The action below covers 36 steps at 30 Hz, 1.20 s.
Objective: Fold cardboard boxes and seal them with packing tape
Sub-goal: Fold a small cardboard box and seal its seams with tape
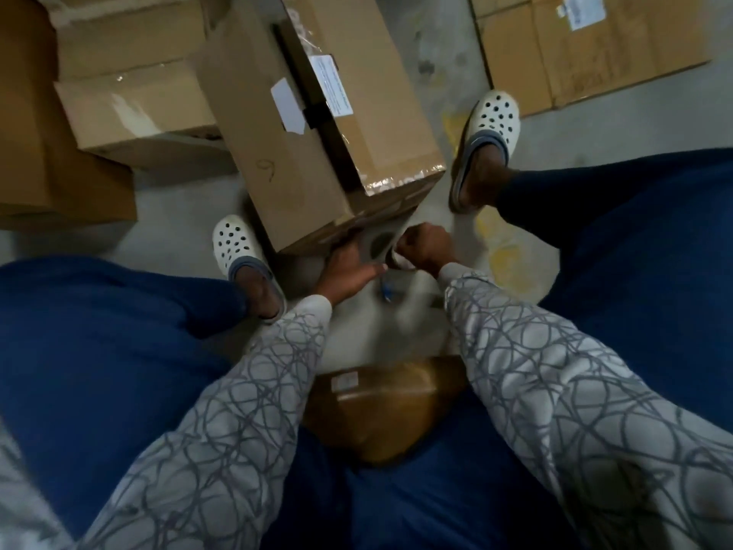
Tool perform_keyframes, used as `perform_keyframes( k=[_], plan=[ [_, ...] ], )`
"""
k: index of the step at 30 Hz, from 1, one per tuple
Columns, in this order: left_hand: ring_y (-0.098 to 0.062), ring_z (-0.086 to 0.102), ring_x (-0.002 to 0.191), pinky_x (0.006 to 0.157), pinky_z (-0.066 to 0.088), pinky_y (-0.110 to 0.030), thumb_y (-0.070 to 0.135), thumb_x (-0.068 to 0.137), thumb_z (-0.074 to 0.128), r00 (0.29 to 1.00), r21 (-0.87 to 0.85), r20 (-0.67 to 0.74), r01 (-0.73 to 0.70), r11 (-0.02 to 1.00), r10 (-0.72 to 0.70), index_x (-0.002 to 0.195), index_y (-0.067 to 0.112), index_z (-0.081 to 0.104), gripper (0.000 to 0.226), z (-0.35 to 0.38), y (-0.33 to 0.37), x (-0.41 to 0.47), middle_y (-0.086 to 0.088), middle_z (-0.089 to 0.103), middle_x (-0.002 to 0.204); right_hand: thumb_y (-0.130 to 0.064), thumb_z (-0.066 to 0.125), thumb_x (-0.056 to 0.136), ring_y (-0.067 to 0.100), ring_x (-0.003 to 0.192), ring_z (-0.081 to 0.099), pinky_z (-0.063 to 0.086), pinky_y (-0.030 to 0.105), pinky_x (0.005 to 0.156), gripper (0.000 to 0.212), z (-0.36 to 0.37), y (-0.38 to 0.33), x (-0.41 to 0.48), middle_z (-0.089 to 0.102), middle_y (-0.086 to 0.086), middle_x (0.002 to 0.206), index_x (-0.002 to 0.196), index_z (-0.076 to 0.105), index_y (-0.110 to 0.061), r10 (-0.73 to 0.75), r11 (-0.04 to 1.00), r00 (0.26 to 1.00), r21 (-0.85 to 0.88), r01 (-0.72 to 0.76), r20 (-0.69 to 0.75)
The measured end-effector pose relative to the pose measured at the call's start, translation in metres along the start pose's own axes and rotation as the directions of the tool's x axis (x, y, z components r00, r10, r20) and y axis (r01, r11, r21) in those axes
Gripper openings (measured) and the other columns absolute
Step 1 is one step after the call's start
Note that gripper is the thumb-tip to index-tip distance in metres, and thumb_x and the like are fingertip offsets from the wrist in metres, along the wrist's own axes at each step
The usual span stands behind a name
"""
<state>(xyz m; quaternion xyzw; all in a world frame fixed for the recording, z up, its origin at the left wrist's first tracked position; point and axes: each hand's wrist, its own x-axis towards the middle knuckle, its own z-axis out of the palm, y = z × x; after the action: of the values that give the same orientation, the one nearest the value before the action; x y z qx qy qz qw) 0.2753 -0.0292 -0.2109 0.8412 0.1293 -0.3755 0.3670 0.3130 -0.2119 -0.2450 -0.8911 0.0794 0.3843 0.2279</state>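
Much of the view is being filled by the person's dark blue trousers [99, 351], which are hiding a good part of the grey concrete floor [448, 53]. Two sleeves of grey cloth with a looping line pattern [555, 391] are reaching down between the knees. Plain brown cartons are lying at the edges, one group at the left [131, 105] and one at the upper right [595, 53], both cut off by the frame.

At the centre a long brown cardboard box [277, 164] is standing on the floor between the feet, bearing white labels and clear tape along its near end; its far end is running out of view. A smaller brown box [380, 410] is lying close to the body, half covered by the sleeves. Two white perforated clogs [234, 240] are flanking the long box.

At that box's near bottom edge, the left hand [347, 267] is lying wide with fingers stretched towards the right. The right hand [430, 246] is curling tightly round a pale roll of packing tape [390, 254], blurred and largely hidden. A small blue object [384, 292] below the hands is too blurred to make out.
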Motion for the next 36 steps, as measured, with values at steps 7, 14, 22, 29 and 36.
perform_keyframes(
  k=[7,14,22,29,36],
  plan=[
    [-0.023,0.058,0.122,0.105,0.044,-0.032,0.031,0.085,0.081,0.988,-0.161,0.086,0.142,0.977,-0.130,0.155,0.017,0.036,0.085,0.040,-0.012,0.040,-0.004,0.061,0.120,-0.059,0.048,0.093,0.035,0.149,0.019,0.026,0.054,0.115,0.067,0.081,0.022,0.049,0.030,0.011,0.159,0.150,0.044,-0.024,0.055,0.951,0.933,-0.302,0.059,0.354],
    [-0.025,0.061,0.117,0.102,0.047,-0.034,0.018,0.089,0.076,0.986,-0.139,0.133,0.119,0.983,-0.101,0.141,0.014,0.053,0.057,0.037,-0.008,0.025,-0.012,0.064,0.122,-0.046,0.057,0.094,0.030,0.150,0.022,0.015,0.067,0.116,0.062,0.071,0.017,0.046,0.037,0.006,0.158,0.151,0.043,-0.026,0.088,0.953,0.908,-0.299,0.043,0.410],
    [-0.033,0.061,0.118,0.098,0.047,-0.037,0.038,0.100,0.055,0.989,0.143,0.053,0.132,0.981,-0.141,0.125,0.009,0.067,0.041,-0.027,0.026,-0.041,-0.013,0.063,0.133,-0.014,0.070,0.091,0.020,0.113,0.067,0.057,0.036,0.088,0.020,-0.030,-0.027,-0.034,0.077,0.001,0.109,0.106,0.080,-0.022,-0.110,0.925,0.830,0.361,-0.116,0.547],
    [-0.035,0.062,0.108,0.086,0.055,-0.056,0.008,0.091,0.044,0.995,-0.724,0.095,0.043,0.689,0.037,0.128,0.019,0.061,0.043,-0.094,0.030,-0.152,-0.020,0.059,0.117,0.002,0.074,0.086,0.016,0.100,0.071,0.056,0.028,0.091,0.019,-0.114,-0.094,-0.156,0.078,0.001,0.097,0.096,0.079,-0.013,-0.523,0.787,0.799,0.529,0.317,0.297],
    [-0.027,0.058,0.125,0.097,0.057,-0.046,0.035,0.073,0.085,0.861,-0.614,-0.355,-0.508,0.604,0.364,0.138,0.046,0.054,0.072,-0.101,0.046,-0.234,-0.006,0.050,0.145,-0.006,0.073,0.089,0.024,0.101,0.067,0.058,0.043,0.085,0.014,-0.123,-0.113,-0.245,0.071,0.007,0.105,0.101,0.071,-0.013,-0.615,0.405,0.759,0.739,0.538,-0.215]
  ],
)
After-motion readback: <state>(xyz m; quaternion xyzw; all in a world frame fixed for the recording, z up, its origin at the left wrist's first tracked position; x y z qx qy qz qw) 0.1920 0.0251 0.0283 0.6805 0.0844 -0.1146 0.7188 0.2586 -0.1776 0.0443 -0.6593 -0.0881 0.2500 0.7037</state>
